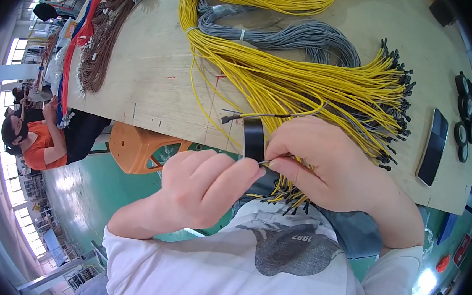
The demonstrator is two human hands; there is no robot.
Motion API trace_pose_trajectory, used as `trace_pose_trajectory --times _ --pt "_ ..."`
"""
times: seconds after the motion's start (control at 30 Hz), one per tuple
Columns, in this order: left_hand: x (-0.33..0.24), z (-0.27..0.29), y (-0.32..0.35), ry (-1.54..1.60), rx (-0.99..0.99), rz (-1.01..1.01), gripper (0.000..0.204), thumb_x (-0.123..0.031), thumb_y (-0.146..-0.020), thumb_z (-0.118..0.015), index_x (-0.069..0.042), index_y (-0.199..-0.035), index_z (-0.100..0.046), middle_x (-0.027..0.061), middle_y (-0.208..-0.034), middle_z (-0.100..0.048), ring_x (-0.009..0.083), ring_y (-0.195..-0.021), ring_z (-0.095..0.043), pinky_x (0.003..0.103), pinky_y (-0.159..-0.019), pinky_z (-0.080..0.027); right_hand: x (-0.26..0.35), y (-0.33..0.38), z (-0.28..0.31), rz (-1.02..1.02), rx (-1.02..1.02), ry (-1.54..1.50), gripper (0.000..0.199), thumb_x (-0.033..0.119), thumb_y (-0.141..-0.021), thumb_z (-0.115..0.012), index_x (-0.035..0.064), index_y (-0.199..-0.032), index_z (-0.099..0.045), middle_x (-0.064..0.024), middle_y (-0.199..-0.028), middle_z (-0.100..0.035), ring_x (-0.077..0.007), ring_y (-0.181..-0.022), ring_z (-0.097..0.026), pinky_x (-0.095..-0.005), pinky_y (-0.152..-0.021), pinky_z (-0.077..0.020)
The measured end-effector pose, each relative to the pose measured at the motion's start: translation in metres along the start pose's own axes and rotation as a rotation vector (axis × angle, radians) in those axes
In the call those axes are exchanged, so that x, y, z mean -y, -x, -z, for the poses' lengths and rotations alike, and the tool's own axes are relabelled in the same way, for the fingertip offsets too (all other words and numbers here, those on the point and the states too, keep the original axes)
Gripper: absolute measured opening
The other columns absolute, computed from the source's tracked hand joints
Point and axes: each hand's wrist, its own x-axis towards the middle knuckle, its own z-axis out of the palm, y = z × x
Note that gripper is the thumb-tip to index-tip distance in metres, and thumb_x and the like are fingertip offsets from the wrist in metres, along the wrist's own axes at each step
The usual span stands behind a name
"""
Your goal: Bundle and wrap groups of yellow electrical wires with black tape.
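A person at a plywood workbench [153, 74] pinches the free end of a strip of black tape [254, 139] between both hands, just past the near edge of the board and above a white-shirted lap. The tape stands nearly upright, its long axis running from the fingertips up toward the far side, where it meets a thin yellow-and-grey wire pair [260, 115]. That pair lies almost level, its long axis left to right, with its dark terminal tip pointing left and its other end running right into the heap.

The left hand [205, 186] comes in from the lower left, curled into a loose fist, thumb and forefinger closed on the tape's lower end. The right hand [323, 160] reaches in from the lower right, knuckles up, fingers bent down and closed on the same spot, the two hands touching at the fingertips.

Just beyond the right hand a thick bundle of yellow wires [319, 82] fans rightward, black terminals at the ends. Farther off lie grey wire bundles [289, 38]; brown wires [103, 31] lie at the far left. A dark phone [433, 146] and black tape rolls [464, 115] sit at the right edge. An orange stool [139, 148] stands under the bench's left side.
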Motion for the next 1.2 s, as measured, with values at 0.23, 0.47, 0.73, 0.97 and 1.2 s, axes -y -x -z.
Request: trace_pose_trajectory --times 0.23,0.47,0.73,0.97,1.2 --pt "-0.016 -0.013 -0.004 0.047 0.005 0.01 0.021 -0.004 -0.062 -0.067 0.0 -0.08 -0.057 0.0012 -0.057 -0.047 0.0121 -0.044 -0.045 0.025 -0.037 -0.033 0.017 -0.013 -0.015 -0.553 -0.178 -0.915 0.023 0.008 -0.084 -0.054 -0.001 -0.103 -0.044 -0.0067 -0.076 -0.059 -0.0065 -0.067 -0.054 -0.0203 -0.056 -0.0422" --pt "-0.076 -0.039 0.015 1.351 -0.118 1.156 0.036 0.007 -0.079 -0.051 0.0 -0.112 -0.039 0.0095 -0.094 -0.055 0.0162 -0.08 -0.058 0.026 -0.062 -0.048 0.053 0.028 0.008 -0.445 -0.26 -0.788 0.028 0.006 -0.085 -0.049 -0.0022 -0.109 -0.037 -0.0084 -0.083 -0.056 -0.0078 -0.073 -0.052 -0.0204 -0.064 -0.0407" --pt "-0.062 -0.064 -0.013 2.369 0.247 1.564 0.037 -0.025 -0.085 -0.054 -0.001 -0.113 -0.049 0.0 -0.079 -0.052 0.0114 -0.063 -0.047 0.023 -0.055 -0.035 0.049 0.092 0.008 -0.441 -0.444 -0.491 0.026 0.011 -0.085 -0.052 -0.0062 -0.103 -0.044 -0.0105 -0.086 -0.058 -0.0114 -0.075 -0.056 -0.0217 -0.066 -0.0444" --pt "-0.066 -0.078 -0.005 1.681 0.097 1.126 0.014 -0.009 -0.084 -0.056 0.001 -0.092 -0.062 0.001 -0.079 -0.05 0.0099 -0.073 -0.048 0.023 -0.06 -0.038 0.028 0.086 -0.004 -0.636 -0.213 0.048 0.031 0.015 -0.075 -0.065 0.0051 -0.102 -0.054 -0.0046 -0.069 -0.06 -0.0175 -0.065 -0.056 -0.0314 -0.067 -0.0375" --pt "-0.058 -0.077 -0.004 0.837 -0.017 0.564 0.022 0.004 -0.068 -0.065 0.0 -0.09 -0.064 0.0092 -0.078 -0.055 0.0187 -0.069 -0.056 0.025 -0.057 -0.045 0.02 0.07 0.006 -1.049 -0.07 -0.721 0.017 0.011 -0.082 -0.054 0.002 -0.095 -0.058 -0.0031 -0.067 -0.059 -0.0078 -0.054 -0.054 -0.0233 -0.05 -0.0419"
